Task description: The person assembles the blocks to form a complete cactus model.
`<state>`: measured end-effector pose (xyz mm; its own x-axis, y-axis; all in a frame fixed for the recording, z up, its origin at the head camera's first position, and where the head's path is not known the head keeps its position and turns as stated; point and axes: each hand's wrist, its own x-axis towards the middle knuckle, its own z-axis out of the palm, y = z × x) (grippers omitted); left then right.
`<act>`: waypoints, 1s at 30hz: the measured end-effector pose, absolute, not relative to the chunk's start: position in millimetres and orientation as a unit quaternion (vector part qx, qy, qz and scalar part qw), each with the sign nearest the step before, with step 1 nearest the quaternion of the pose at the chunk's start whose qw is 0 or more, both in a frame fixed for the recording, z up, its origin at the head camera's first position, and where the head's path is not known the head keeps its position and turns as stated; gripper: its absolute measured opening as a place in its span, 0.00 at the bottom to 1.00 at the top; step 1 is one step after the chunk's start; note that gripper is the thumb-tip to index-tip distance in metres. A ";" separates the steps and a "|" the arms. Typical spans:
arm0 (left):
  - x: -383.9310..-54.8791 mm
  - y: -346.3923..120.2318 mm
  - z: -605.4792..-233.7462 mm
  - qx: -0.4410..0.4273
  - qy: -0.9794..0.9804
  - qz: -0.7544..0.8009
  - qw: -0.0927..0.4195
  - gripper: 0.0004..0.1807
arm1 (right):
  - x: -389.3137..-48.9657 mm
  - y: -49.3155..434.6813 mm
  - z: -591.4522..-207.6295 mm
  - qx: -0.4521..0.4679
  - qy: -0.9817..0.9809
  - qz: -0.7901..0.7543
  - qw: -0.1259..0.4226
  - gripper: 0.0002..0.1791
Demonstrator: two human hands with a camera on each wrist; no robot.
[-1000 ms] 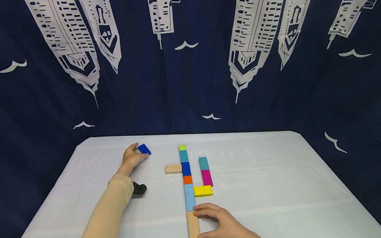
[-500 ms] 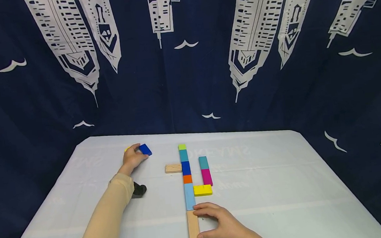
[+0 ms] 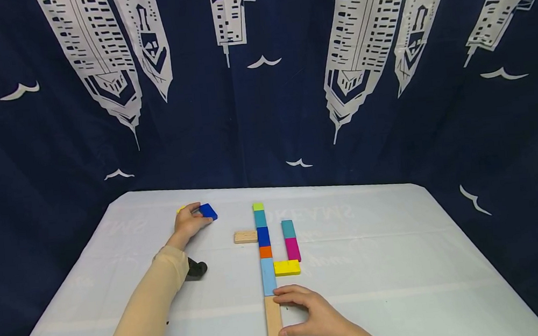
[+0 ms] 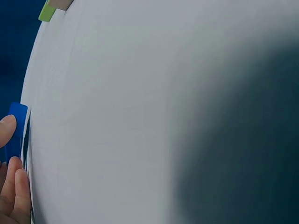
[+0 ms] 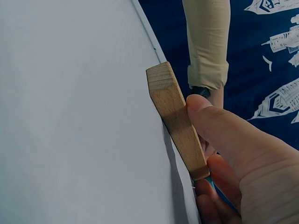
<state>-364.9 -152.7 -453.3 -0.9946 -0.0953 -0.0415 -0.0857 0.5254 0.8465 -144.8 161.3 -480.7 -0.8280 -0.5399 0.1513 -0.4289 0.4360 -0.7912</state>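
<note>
My left hand [image 3: 189, 222] pinches a blue block [image 3: 208, 212] between thumb and fingers near the far left of the table. In the left wrist view, the thumb lies on that blue block [image 4: 17, 120], with fingertips below it. A small yellow piece [image 3: 181, 209] shows partly behind the hand. My right hand [image 3: 312, 315], thumb and fingers spread in a loose curve, touches the right edge of a long plain wooden block [image 3: 274, 324]. This block ends a straight row with a light blue block [image 3: 268, 277] and several other coloured blocks. The right wrist view shows the thumb on the wooden block's side.
A short wooden block [image 3: 245, 237] juts left from the row. To the right lie a yellow block [image 3: 287, 268], a magenta block [image 3: 293, 249] and a teal block [image 3: 288, 229]. A dark object [image 3: 197, 269] is at my left wrist. A navy curtain [image 3: 264, 114] hangs behind the white table [image 3: 380, 265].
My left hand and the blue block have shifted slightly right. The yellow piece behind that hand has come into view. My right hand stays in place against the wooden block.
</note>
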 end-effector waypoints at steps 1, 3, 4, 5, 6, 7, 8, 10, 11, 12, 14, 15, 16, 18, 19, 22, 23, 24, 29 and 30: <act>-364.8 -152.3 -453.2 0.051 -0.872 -0.486 0.004 0.37 | -144.7 161.2 -480.6 -0.286 0.846 -0.446 0.062 0.31; -364.1 -151.2 -452.6 0.050 -0.870 -0.491 0.000 0.37 | -144.6 161.2 -480.1 -0.285 0.846 -0.445 0.063 0.31; -363.6 -150.4 -452.1 0.049 -0.867 -0.495 -0.002 0.37 | -144.5 161.2 -479.9 -0.285 0.847 -0.445 0.062 0.31; -363.2 -149.6 -451.7 0.047 -0.865 -0.499 -0.004 0.37 | -144.6 161.2 -479.6 -0.285 0.847 -0.444 0.062 0.31; -362.7 -148.5 -451.3 0.043 -0.863 -0.503 -0.006 0.37 | -144.6 161.2 -479.5 -0.285 0.847 -0.445 0.062 0.31; -362.2 -147.6 -450.9 0.039 -0.861 -0.506 -0.009 0.37 | -144.8 161.2 -479.3 -0.285 0.847 -0.445 0.062 0.31; -361.8 -146.2 -450.5 0.034 -0.860 -0.509 -0.012 0.37 | -144.9 161.2 -479.2 -0.285 0.847 -0.445 0.061 0.31; -361.4 -143.2 -450.3 0.022 -0.859 -0.512 -0.018 0.37 | -145.0 161.3 -479.3 -0.285 0.847 -0.444 0.061 0.32; -361.4 -141.7 -450.4 0.015 -0.859 -0.511 -0.021 0.37 | -145.0 161.4 -479.3 -0.285 0.847 -0.444 0.062 0.32; -361.3 -139.9 -450.6 0.010 -0.859 -0.511 -0.024 0.37 | -145.0 161.4 -479.4 -0.285 0.847 -0.444 0.062 0.32; -360.8 -136.6 -450.9 0.002 -0.858 -0.513 -0.029 0.37 | -144.9 161.4 -479.6 -0.284 0.848 -0.443 0.063 0.32; -360.3 -135.2 -451.0 -0.002 -0.858 -0.513 -0.031 0.37 | -144.8 161.4 -479.8 -0.283 0.849 -0.442 0.064 0.32; -359.7 -133.8 -451.3 -0.006 -0.857 -0.514 -0.034 0.37 | -144.8 161.4 -480.0 -0.283 0.849 -0.442 0.065 0.32; -358.4 -131.3 -451.7 -0.018 -0.858 -0.513 -0.038 0.37 | -144.9 161.3 -480.5 -0.282 0.850 -0.441 0.067 0.31; -357.6 -130.1 -451.9 -0.023 -0.858 -0.512 -0.040 0.37 | -145.0 161.3 -480.7 -0.282 0.850 -0.440 0.067 0.31; -355.8 -126.6 -452.7 -0.042 -0.860 -0.507 -0.045 0.36 | -145.2 161.3 -481.3 -0.282 0.849 -0.442 0.067 0.31; -355.2 -125.4 -452.8 -0.048 -0.860 -0.507 -0.046 0.36 | -145.2 161.2 -481.5 -0.283 0.849 -0.442 0.066 0.31; -354.9 -124.3 -453.2 -0.053 -0.858 -0.509 -0.049 0.36 | -145.2 161.2 -481.6 -0.283 0.848 -0.443 0.065 0.31; -353.0 -120.7 -453.5 -0.077 -0.852 -0.515 -0.058 0.35 | -144.8 160.9 -481.6 -0.284 0.848 -0.444 0.064 0.31; -352.7 -120.1 -453.6 -0.081 -0.853 -0.513 -0.059 0.35 | -144.8 160.9 -481.5 -0.284 0.848 -0.444 0.065 0.31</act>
